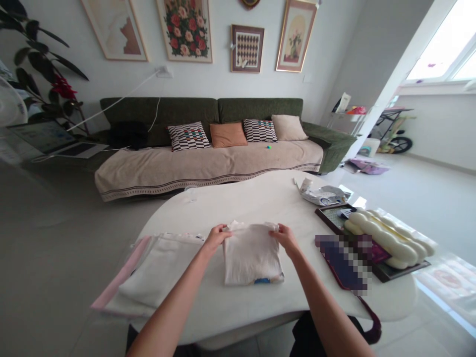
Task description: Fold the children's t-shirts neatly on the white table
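A folded white cloth [251, 258] lies on the white table [238, 203] in front of me. My left hand [216, 236] pinches its far left corner, fingers closed on the fabric. My right hand [284, 237] grips its far right corner the same way. A stack of folded white and pink cloths [148, 272] lies just left of it, near the table's left edge.
To the right are a dark tray [334, 218] holding a cream puffy object [386, 235], a dark pouch [345, 265], and crumpled white packaging [322, 194]. A green sofa [208, 148] with cushions stands beyond the table. A plant [40, 69] stands at far left.
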A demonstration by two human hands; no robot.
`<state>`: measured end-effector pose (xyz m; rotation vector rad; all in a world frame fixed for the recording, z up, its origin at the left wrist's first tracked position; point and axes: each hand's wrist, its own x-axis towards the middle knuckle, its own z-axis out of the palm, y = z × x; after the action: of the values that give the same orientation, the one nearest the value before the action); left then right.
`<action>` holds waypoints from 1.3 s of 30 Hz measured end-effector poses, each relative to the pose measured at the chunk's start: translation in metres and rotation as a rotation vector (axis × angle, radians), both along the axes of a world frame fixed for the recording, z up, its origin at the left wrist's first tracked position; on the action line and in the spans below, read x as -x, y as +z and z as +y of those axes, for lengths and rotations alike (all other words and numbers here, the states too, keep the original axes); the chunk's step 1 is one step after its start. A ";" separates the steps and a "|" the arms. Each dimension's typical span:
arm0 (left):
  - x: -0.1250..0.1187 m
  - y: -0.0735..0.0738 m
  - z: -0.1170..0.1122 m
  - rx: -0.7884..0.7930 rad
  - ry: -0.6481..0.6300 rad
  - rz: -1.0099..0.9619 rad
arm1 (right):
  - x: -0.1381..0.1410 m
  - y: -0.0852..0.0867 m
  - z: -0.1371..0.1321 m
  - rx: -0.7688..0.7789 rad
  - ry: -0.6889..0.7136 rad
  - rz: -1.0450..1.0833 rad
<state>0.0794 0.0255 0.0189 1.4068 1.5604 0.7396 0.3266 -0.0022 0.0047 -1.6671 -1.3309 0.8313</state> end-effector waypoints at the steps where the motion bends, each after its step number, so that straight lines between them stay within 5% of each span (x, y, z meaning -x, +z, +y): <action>1: 0.004 0.014 0.001 -0.047 -0.021 -0.050 | -0.004 0.013 0.001 -0.051 0.024 0.026; 4: 0.012 0.054 -0.006 -0.274 -0.146 -0.193 | -0.014 0.047 -0.005 -0.193 0.081 0.061; 7: 0.015 0.069 -0.030 -0.470 -0.327 -0.154 | -0.020 0.055 -0.027 -0.318 0.107 0.000; 10: 0.021 0.048 -0.065 -0.492 -0.507 0.112 | -0.028 0.029 -0.058 -0.382 0.167 -0.253; 15: 0.034 -0.003 -0.092 -0.288 -0.885 0.444 | -0.041 -0.027 -0.097 -0.162 0.289 -0.616; 18: 0.022 -0.013 -0.070 -0.373 -0.764 0.436 | -0.017 -0.033 -0.099 -0.138 0.234 -0.652; 21: -0.003 -0.019 -0.036 -0.449 -0.626 0.523 | 0.042 -0.031 -0.092 -0.168 0.222 -0.658; 24: -0.020 -0.034 -0.013 -0.350 -0.577 0.687 | 0.106 -0.043 -0.094 -0.074 0.255 -0.706; 27: -0.019 -0.052 -0.009 -0.298 -0.551 0.795 | 0.138 -0.065 -0.103 0.027 0.305 -0.766; 31: -0.011 -0.061 -0.020 -0.365 -0.535 0.875 | 0.127 -0.073 -0.112 0.039 0.410 -0.776; 39: 0.003 -0.062 -0.078 -0.428 -0.418 0.925 | 0.044 -0.023 -0.112 -0.017 0.674 -0.666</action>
<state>0.0766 -0.0528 -0.0429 2.5331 1.7009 0.1368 0.2823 -0.1146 -0.0188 -1.5423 -2.4338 0.6266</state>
